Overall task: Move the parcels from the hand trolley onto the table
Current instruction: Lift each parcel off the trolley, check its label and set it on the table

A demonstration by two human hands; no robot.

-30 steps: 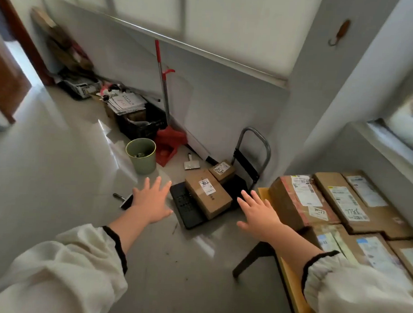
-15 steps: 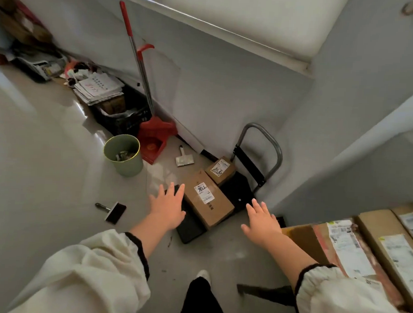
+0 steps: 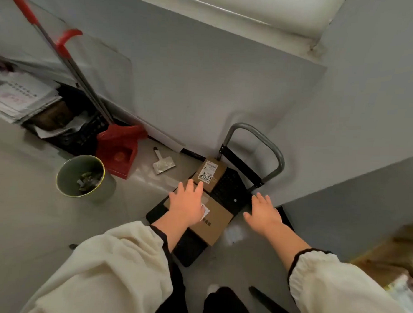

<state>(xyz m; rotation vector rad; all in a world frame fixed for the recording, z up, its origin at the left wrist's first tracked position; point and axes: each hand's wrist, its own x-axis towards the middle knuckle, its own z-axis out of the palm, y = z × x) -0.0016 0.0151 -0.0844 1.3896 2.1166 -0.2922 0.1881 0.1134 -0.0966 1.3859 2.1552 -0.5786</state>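
Left hand (image 3: 186, 205): fingers straight and spread fairly wide, palm down over the top of the large parcel (image 3: 218, 218). It holds nothing; fingertips reach the parcel's far edge. Cannot tell if the palm touches the cardboard or sits just above it.

Right hand (image 3: 263, 212): fingers also straight and fanned out, palm down, gripping nothing. It sits to the right of the large parcel, apart from it, over the right edge of the hand trolley (image 3: 227, 192).

Large parcel: plain brown cardboard box, lying flat on the trolley's black deck, turned at an angle. White label on top mostly hidden under the left hand, small dark print on the near side.

Small parcel (image 3: 209, 172): brown box, also on the deck, just behind the large one, next to the grey loop handle (image 3: 256, 133). White label with bold black handwriting on top.

Both sleeves cream with black cuffs.

Table (image 3: 383, 254): only a blurred brownish corner at the lower right.

On the floor to the left: green bin (image 3: 81, 177) with scraps inside, red dustpan (image 3: 118, 150), broom handle (image 3: 70, 62) leaning on the wall, scraper (image 3: 162, 162), paper stack (image 3: 21, 96) on a black crate (image 3: 83, 132).
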